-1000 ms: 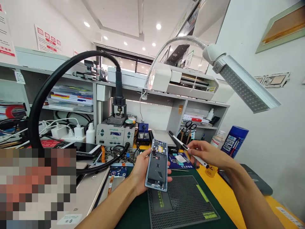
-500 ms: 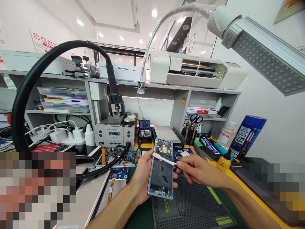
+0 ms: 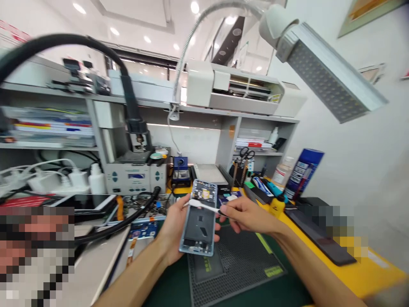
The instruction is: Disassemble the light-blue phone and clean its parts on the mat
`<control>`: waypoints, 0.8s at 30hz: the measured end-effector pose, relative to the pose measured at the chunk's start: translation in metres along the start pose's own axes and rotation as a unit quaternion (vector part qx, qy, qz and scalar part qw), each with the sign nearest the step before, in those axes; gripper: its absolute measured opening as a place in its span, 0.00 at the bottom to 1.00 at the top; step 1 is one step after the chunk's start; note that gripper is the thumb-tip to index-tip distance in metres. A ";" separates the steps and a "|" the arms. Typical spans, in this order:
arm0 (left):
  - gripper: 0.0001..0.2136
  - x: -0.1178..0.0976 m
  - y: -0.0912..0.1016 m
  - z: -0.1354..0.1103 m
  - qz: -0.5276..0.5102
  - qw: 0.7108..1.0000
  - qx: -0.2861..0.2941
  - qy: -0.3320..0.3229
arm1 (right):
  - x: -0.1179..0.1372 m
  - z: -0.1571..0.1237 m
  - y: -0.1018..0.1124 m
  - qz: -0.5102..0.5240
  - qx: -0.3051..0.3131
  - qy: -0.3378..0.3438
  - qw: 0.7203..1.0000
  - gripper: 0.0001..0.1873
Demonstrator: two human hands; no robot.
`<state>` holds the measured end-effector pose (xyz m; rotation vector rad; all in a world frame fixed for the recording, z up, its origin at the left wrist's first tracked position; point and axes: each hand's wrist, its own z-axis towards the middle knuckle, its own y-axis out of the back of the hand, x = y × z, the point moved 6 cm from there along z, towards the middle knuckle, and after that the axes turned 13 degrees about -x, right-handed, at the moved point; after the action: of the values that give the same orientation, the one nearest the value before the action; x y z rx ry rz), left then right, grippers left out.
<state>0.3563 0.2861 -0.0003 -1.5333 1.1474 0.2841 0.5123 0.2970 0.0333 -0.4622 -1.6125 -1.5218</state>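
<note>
My left hand [image 3: 173, 230] is wrapped around an opened phone [image 3: 200, 221], its palm behind the left edge and its fingertips showing past the right edge. The phone's inside faces me, with a circuit board at the upper end and a dark area below. In my right hand [image 3: 244, 215] the dark handle of a small white brush [image 3: 203, 206] is pinched between thumb and fingers. The brush lies across the upper part of the phone, its head by the left edge; whether it touches the surface I cannot tell. A dark perforated mat [image 3: 238, 260] lies below both hands.
A black hose [image 3: 128, 226] curves in from the left beside a tray of boards. Behind stand a grey soldering station [image 3: 134, 177] and a blue iron stand [image 3: 181, 170]. Bottles and a blue can [image 3: 302, 174] stand right. A lamp [image 3: 332, 72] hangs above.
The whole view has shifted, so everything sits further left in it. The phone and brush keep nearly the same pose in my hands.
</note>
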 end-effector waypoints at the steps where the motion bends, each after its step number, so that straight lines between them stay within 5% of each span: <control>1: 0.28 0.000 0.002 0.000 0.005 1.000 -0.009 0.001 | -0.002 0.000 -0.001 0.000 0.010 -0.004 1.000 0.24; 12: 0.22 -0.004 0.007 -0.003 0.047 0.996 -0.080 -0.021 | -0.021 0.006 0.005 0.039 -0.019 -0.005 0.999 0.19; 19: 0.23 0.000 0.004 -0.001 0.026 0.999 -0.035 0.004 | -0.019 0.007 0.010 0.112 -0.044 0.004 0.993 0.16; 24: 0.24 -0.001 0.003 0.003 -0.003 1.000 -0.003 0.005 | 0.011 -0.015 0.019 0.235 -0.119 0.063 0.962 0.21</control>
<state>0.3547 0.2892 -0.0020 -1.5444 1.1505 0.2748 0.5252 0.2838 0.0525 -0.8024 -1.1204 -1.3477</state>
